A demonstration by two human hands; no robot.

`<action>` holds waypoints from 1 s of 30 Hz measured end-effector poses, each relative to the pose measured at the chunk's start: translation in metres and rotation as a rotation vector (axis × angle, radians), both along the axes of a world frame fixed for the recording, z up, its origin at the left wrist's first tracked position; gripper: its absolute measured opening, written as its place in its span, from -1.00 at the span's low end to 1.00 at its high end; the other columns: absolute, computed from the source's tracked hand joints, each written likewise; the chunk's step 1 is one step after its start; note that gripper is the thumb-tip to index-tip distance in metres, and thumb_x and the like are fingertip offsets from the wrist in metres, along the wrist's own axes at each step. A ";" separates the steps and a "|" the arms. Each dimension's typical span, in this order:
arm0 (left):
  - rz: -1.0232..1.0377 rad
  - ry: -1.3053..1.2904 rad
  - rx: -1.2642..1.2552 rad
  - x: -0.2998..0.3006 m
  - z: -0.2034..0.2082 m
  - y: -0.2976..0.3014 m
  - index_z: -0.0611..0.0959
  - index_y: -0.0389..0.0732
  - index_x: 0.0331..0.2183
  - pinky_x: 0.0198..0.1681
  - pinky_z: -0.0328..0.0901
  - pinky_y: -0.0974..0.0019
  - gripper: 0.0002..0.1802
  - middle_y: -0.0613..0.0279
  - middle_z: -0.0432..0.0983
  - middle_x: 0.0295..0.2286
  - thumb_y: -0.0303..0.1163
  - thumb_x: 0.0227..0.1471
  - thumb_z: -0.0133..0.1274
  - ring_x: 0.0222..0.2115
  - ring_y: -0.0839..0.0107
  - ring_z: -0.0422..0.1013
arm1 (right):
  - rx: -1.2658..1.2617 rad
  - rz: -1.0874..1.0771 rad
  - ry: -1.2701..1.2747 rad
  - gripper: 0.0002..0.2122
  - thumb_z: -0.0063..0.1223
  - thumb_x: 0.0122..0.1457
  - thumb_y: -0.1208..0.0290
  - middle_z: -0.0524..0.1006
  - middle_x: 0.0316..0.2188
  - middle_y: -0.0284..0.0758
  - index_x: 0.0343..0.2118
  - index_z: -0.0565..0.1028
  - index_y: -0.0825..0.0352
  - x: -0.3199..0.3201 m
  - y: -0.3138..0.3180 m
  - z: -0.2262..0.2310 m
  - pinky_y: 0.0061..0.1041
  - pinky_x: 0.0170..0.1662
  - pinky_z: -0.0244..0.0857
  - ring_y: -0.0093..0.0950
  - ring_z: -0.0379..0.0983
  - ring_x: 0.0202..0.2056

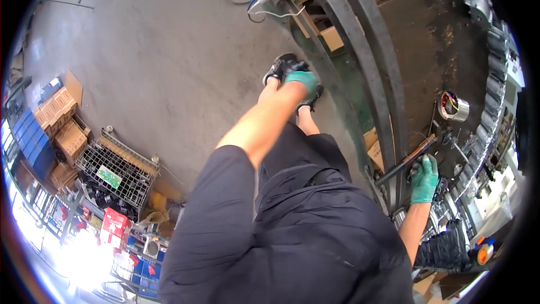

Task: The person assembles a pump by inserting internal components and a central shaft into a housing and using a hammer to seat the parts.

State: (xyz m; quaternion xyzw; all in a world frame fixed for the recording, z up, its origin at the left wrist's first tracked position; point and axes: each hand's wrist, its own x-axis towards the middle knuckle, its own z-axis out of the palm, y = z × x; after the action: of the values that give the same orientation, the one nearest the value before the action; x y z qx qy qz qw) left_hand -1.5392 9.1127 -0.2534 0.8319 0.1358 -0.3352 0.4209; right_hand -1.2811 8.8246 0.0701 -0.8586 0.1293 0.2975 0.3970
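My left hand (302,80), in a green glove, hangs low in front of my body, over my dark shoes (277,70). It is smeared by motion, and its fingers blend with something dark (296,66), so I cannot tell what it holds, if anything. Over the workbench at my right is my right hand (424,180), in a green glove with greyish fingertips. Its fingers stretch forward among small metal parts. Just left of it a long rod (406,159) with a brownish end lies slanted across the bench edge. Farther back stands a metal cylinder (453,107) with coloured wires inside.
Grey metal housings (495,73) line the bench's far right side. Orange tape (482,255) lies at the near right. Cardboard boxes (332,38) sit below the bench frame. On the left are a wire cage cart (121,163), cartons (55,110) and blue bins (34,138).
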 end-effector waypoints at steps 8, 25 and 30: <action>0.290 -0.302 0.039 0.083 0.049 -0.081 0.76 -0.15 -0.23 -0.11 0.51 0.04 -0.74 0.01 0.66 -0.19 -0.46 0.00 0.10 -0.15 0.05 0.60 | 0.070 0.029 -0.033 -0.84 0.10 0.32 0.48 0.57 -0.32 -0.37 -0.07 0.48 0.25 -0.010 0.022 0.020 -0.57 -0.45 0.33 -0.54 0.50 -0.42; -0.008 -0.251 -0.422 0.084 0.240 -0.015 0.63 -0.24 0.05 -0.13 0.47 0.28 -0.59 0.07 0.68 -0.20 -0.45 0.14 0.18 -0.27 0.35 0.59 | 0.028 -0.747 -0.518 -0.90 0.17 0.29 0.50 0.58 -0.43 -0.41 -0.17 0.53 0.27 -0.045 -0.259 0.045 -0.57 -0.51 0.35 -0.60 0.48 -0.52; -0.055 -0.451 -0.396 0.188 0.273 -0.119 0.57 -0.25 0.09 -0.09 0.46 0.28 -0.55 0.07 0.61 -0.11 -0.47 0.14 0.17 -0.19 0.30 0.58 | 0.380 -0.764 -0.372 -0.88 0.21 0.27 0.46 0.59 -0.43 -0.42 -0.15 0.56 0.26 -0.026 -0.276 0.005 -0.52 -0.43 0.38 -0.57 0.50 -0.47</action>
State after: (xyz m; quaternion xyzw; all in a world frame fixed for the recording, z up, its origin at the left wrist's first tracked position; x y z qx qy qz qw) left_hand -1.3509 8.9937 0.0198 0.7904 -0.0517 -0.1731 0.5854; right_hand -1.3074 8.5483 0.0756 -0.7002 0.3062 -0.0106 0.6448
